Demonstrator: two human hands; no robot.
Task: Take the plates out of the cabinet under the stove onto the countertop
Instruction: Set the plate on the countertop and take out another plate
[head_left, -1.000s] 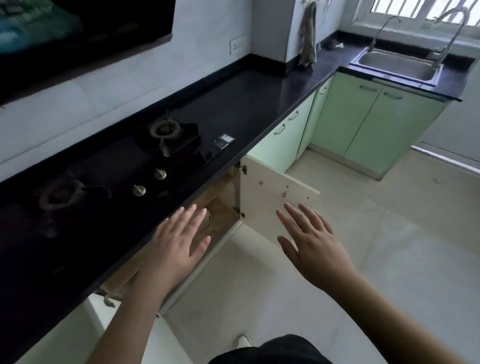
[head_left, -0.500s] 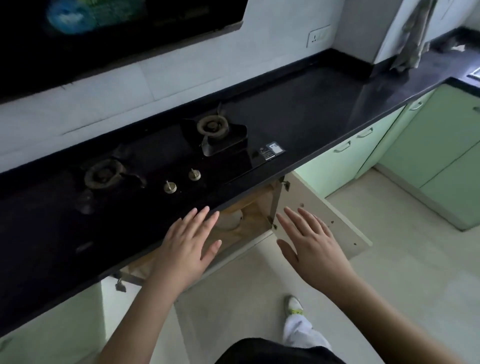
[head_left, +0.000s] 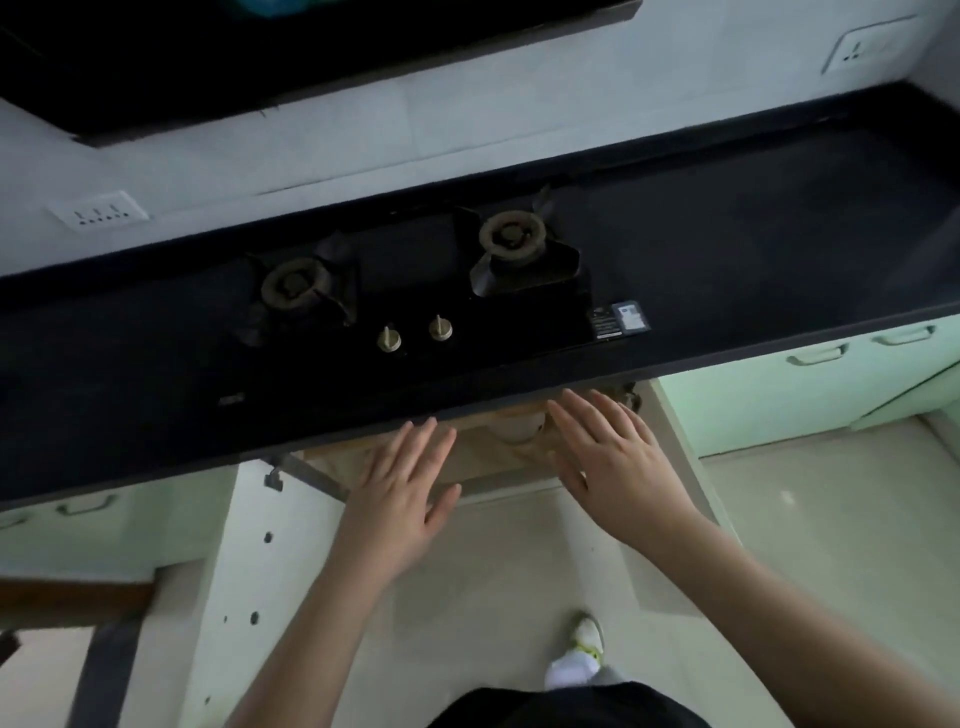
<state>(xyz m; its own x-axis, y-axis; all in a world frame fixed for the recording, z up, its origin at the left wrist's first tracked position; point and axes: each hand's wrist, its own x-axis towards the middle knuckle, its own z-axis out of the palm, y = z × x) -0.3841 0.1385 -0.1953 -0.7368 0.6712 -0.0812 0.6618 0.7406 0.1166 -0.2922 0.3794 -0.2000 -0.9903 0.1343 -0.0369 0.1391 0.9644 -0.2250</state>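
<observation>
**Both hands being lined up on the open cabinet, plates not touched yet**

Nearest the camera, a white shoe (head_left: 584, 652) is being planted on the pale floor (head_left: 810, 530), more square to the stove than a second ago, so the whole view is being swung round to face the counter head-on. The left hand (head_left: 400, 493) and right hand (head_left: 613, 457) are being held out flat, fingers straight and spread, nothing being gripped by either. Compared with the earlier looks, they're being brought closer to the cabinet (head_left: 483, 462) mouth, fingertips now just under the countertop (head_left: 779, 249) edge. Both doors are being left swung open, the left door (head_left: 244, 571) and right door (head_left: 675, 441).

Between the hands, a pale stack that looks like the plates (head_left: 519, 423) is being glimpsed inside, mostly hidden by the overhang; the count can't be told. Further back, the stove (head_left: 415, 291) is sitting dark and unused.

Judging by this, the reach-in is being set up, and crouching lower is probably going to be needed.
</observation>
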